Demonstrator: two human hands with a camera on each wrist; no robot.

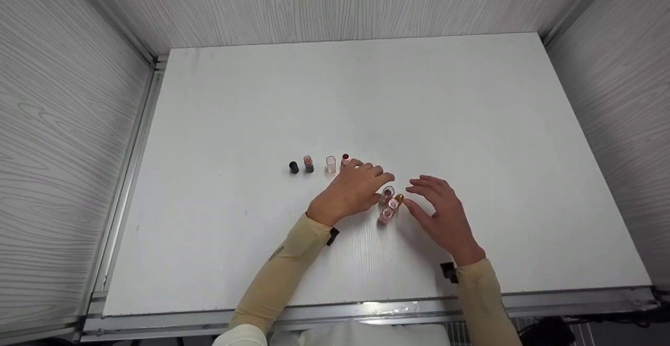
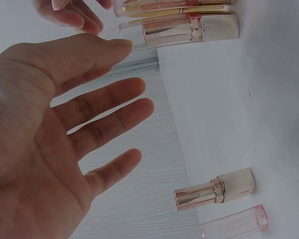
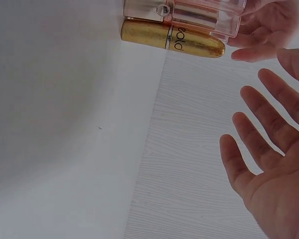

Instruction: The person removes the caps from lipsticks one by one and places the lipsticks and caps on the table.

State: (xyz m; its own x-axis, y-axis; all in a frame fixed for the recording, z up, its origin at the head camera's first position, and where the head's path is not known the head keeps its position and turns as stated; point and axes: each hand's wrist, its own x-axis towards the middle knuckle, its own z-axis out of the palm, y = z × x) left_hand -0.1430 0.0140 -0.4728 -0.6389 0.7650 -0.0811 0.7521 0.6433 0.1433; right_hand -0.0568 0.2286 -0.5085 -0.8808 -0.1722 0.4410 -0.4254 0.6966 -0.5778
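Observation:
A tight cluster of upright lipsticks stands at the table's middle, several with clear caps, such as the clear-capped lipstick (image 2: pixel 172 31) facing my left hand. On the cluster's right side is a gold lipstick tube (image 3: pixel 194 42) with dark lettering. My left hand (image 1: pixel 353 189) is spread just left of the cluster, its thumb tip beside the clear-capped lipstick. To the right, my right hand (image 1: pixel 439 212) has its fingers extended, thumb near the gold tube. Neither hand holds anything. Behind my left fingers stands an uncapped lipstick (image 1: pixel 345 158) with a dark red tip, partly hidden in the head view.
Left of the hands, a clear pink cap (image 1: pixel 331 164), an uncapped lipstick with a dark base (image 1: pixel 309 165) and a black cap (image 1: pixel 294 167) stand in a row. The white table (image 1: pixel 251 100) has wood-patterned panels (image 1: pixel 324 8) on three sides.

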